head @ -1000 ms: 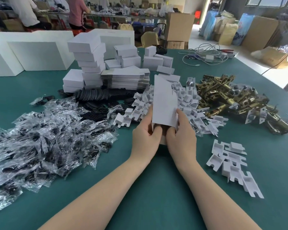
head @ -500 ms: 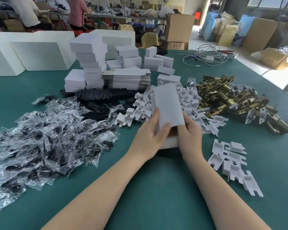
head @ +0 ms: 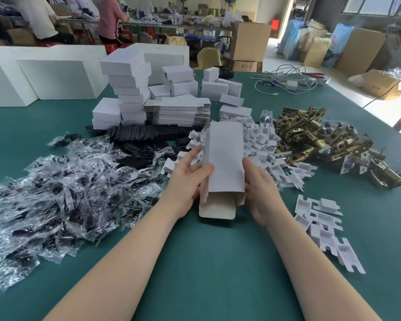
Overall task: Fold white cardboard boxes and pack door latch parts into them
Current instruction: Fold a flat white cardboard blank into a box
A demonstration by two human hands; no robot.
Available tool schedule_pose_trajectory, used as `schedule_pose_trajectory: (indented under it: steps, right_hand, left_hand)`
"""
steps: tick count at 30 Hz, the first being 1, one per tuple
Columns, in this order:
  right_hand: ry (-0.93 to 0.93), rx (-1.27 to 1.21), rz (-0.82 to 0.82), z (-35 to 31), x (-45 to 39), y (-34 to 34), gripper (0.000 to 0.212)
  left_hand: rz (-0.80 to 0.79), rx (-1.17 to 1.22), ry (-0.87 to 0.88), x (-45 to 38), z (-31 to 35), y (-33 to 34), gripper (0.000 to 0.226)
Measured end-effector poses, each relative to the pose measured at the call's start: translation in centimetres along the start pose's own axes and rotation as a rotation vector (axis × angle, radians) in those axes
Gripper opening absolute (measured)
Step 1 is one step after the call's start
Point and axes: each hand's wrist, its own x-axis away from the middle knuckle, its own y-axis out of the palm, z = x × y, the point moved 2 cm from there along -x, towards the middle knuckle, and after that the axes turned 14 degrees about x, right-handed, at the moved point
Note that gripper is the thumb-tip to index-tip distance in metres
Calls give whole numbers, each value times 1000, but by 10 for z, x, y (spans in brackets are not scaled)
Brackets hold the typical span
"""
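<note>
left hand (head: 187, 179) and right hand (head: 262, 191) hold box (head: 225, 158) by its sides | bags (head: 63, 188) left | inserts (head: 259, 144), latches (head: 329, 144) behind | bench (head: 218, 262)

I see the flat white cardboard box blank (head: 225, 158) now opened into a sleeve; my left hand (head: 187, 179) and right hand (head: 262, 193) have moved apart to its sides.

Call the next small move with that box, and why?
Probably fold the near flap shut. The box is already squared into a sleeve between the left hand and right hand, its near end open and nothing inside yet.
</note>
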Motion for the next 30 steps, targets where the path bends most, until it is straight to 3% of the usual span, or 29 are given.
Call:
schedule_pose_trajectory:
  steps: [3, 9, 15, 21, 27, 30]
  right_hand:
    - [-20, 105, 144, 1, -3, -8, 36]
    - [-75, 266, 285, -1, -4, -5, 48]
    - [-107, 327, 246, -3, -3, -4, 49]
    - [-186, 496, 403, 0, -3, -8, 42]
    - [-185, 532, 408, -1, -4, -4, 42]
    - [-205, 548, 429, 1, 1, -3, 44]
  left_hand:
    - [-83, -50, -31, 2, -6, 3, 46]
    - [-54, -121, 15, 6, -9, 7, 54]
    - [60, -204, 55, 11, -10, 11, 10]
    - [-40, -626, 182, 12, -9, 11, 49]
    - [44, -852, 391, 18, -10, 19, 40]
    - [46, -924, 413, 15, -8, 17, 39]
